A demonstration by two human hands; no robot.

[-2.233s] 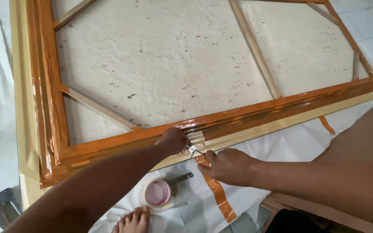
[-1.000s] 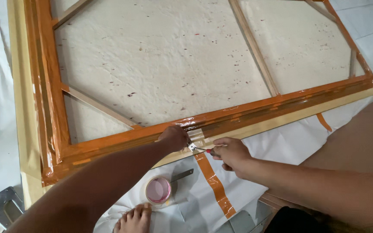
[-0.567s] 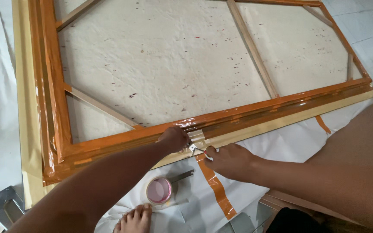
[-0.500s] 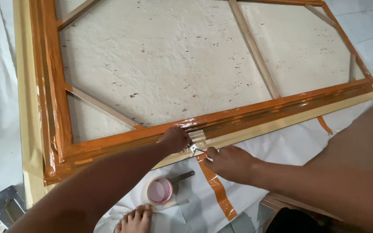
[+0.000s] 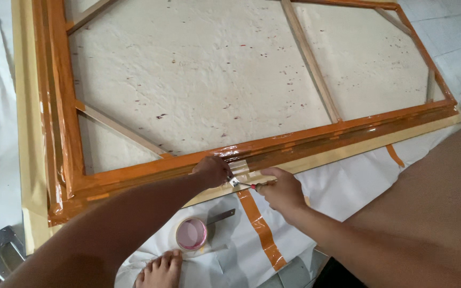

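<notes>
Head view: large wooden stretcher frame wrapped in glossy orange tape point(image 5: 305, 140) lies flat on white sheeting point(image 5: 348, 186), its near rail running from lower left to upper right. Left hand point(image 5: 212, 172) rests on the near rail at about its middle, fingers curled and pressed down on a patch of pale clear tape point(image 5: 239, 170); whether the thumb pinches the tape edge I cannot tell. Right hand point(image 5: 281, 191) sits just beside it, off the rail's outer edge, fingers closed around a small thin metal tool with a dark red grip point(image 5: 245, 185). Tool's long axis lies roughly along the rail, tip pointing left toward the left hand's fingers and nearly touching the pale patch. A loose orange tape strip point(image 5: 261, 226) trails from that spot toward the near edge of the sheeting. Pink-cored tape roll point(image 5: 191, 234) stands near a bare foot point(image 5: 159, 269), apart from both hands; the left forearm passes over it.
</notes>
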